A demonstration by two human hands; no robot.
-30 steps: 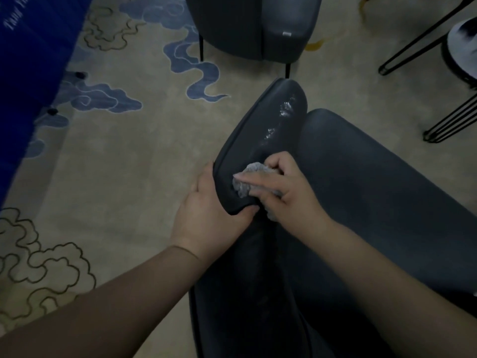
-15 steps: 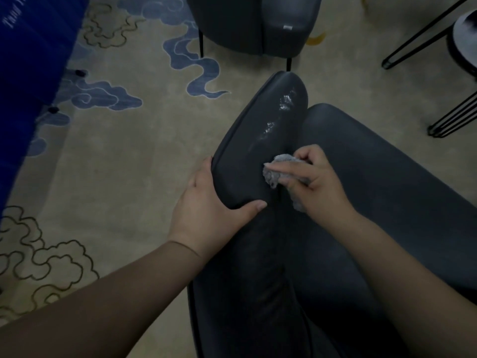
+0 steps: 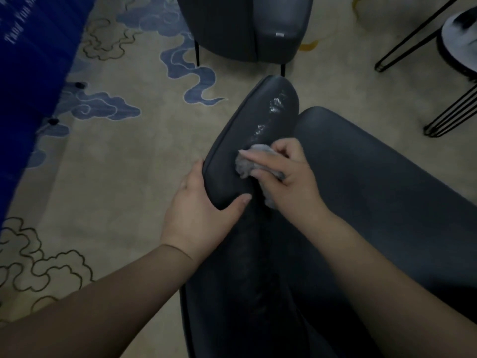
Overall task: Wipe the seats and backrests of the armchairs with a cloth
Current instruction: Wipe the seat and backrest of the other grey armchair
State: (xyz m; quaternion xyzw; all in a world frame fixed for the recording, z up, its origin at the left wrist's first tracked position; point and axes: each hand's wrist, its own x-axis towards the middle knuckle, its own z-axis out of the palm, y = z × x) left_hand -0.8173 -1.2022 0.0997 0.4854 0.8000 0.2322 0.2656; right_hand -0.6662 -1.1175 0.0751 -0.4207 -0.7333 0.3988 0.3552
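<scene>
A beige carpet [image 3: 124, 177] patterned with curling blue and outlined clouds spreads under a dark armchair [image 3: 374, 202] of smooth, leather-like upholstery. The left hand [image 3: 201, 215] grips the rounded, padded armrest [image 3: 247, 140], thumb over its top and fingers down the outer side. The right hand [image 3: 286, 174] holds a crumpled grey cloth [image 3: 247, 164] bunched under curled fingers, pressed on the armrest's inner face (pale glossy streaks lie further along it). A second armchair [image 3: 247, 24] and thin black wire legs [image 3: 449, 117] stand beyond.
</scene>
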